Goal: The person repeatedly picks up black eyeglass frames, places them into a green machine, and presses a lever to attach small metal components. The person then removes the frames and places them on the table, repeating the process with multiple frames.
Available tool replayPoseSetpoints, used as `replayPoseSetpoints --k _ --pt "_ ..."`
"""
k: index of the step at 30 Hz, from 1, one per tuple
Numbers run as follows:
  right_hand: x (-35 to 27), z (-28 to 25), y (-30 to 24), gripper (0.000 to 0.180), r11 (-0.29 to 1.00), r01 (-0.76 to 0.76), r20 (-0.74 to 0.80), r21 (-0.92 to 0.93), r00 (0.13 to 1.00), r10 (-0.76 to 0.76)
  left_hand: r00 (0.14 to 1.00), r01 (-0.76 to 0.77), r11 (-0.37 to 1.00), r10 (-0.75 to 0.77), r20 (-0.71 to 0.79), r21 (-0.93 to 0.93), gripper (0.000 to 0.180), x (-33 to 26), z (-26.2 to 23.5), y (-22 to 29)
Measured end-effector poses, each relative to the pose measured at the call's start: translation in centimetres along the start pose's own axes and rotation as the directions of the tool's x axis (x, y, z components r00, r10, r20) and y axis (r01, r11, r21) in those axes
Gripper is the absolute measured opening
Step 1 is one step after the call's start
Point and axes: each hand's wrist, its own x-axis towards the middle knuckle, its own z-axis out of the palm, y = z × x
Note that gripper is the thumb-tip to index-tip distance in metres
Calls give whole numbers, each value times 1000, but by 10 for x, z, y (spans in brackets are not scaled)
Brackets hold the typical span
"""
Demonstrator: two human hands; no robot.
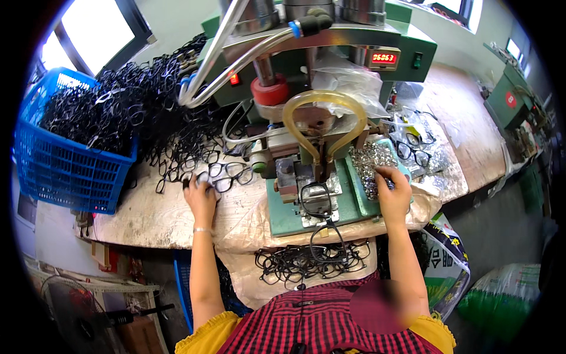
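My left hand [201, 199] is at the edge of a spread of black eyeglass frames, its curled fingers gripping one eyeglass frame [223, 185]. On the right, my right hand [394, 193] reaches over a green tray [370, 208] of small shiny metal pieces [367, 160]. Its thumb and index finger are pinched together at the pile; whatever is between them is too small to make out. Between my hands, a black eyeglass frame [328, 239] sits at the fixture of a green bench press [282, 221], one rim hanging over the front edge toward me.
A blue plastic basket [71, 171] heaped with black frames stands at the left. More frames [312, 259] lie on cloth at my lap. Clear hoses [221, 50] and a yellow tube loop [324, 97] hang before the press. Bagged glasses [413, 153] lie right of the tray.
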Motion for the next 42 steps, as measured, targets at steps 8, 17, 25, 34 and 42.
replayPoseSetpoints --k 8,17,25,34,42 --pt "-39 -65 20 11 989 -27 -109 -146 994 11 928 21 950 -134 -348 -310 11 -23 -68 60" --pt "2 29 -90 21 897 31 187 441 974 -126 967 135 211 -240 82 -968 12 -12 -48 155" --pt "-14 45 -95 45 740 -212 258 639 965 54 953 166 154 -280 118 -974 15 -32 -63 169" --pt "-15 36 -128 51 649 -287 343 704 938 43 776 -613 148 -73 -627 -776 17 -32 -186 229" --pt "8 6 -23 23 893 220 185 -393 970 -158 680 -646 290 640 -358 -706 25 -26 -141 250"
